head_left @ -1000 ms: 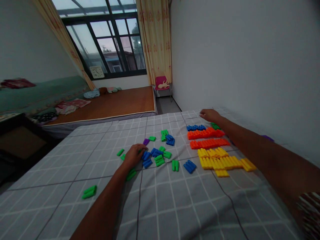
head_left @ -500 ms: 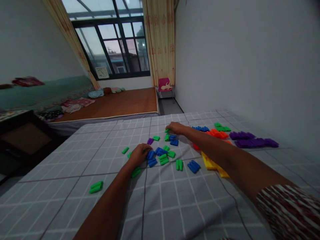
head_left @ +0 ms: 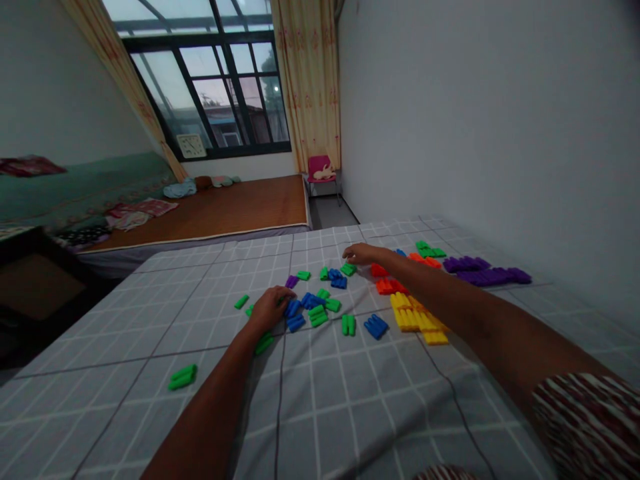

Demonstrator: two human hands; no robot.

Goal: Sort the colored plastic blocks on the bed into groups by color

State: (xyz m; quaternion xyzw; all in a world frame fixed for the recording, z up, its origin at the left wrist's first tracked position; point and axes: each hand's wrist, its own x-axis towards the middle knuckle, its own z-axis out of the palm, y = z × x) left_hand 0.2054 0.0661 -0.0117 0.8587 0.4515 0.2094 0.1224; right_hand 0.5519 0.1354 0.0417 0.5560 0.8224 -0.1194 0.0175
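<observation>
Grey checked cloth [head_left: 330, 400] is bearing coloured pieces [head_left: 317, 316]. Left hand [head_left: 270, 307] is curling beside blue pieces [head_left: 295, 323] (whether gripping, cannot tell). Right hand [head_left: 361, 253] is bending just beside a green piece [head_left: 349, 269], its grip likewise unclear. Yellow pieces [head_left: 407, 320] are lying beside the right forearm [head_left: 450, 300]; purple pieces [head_left: 493, 277], beyond it.
</observation>
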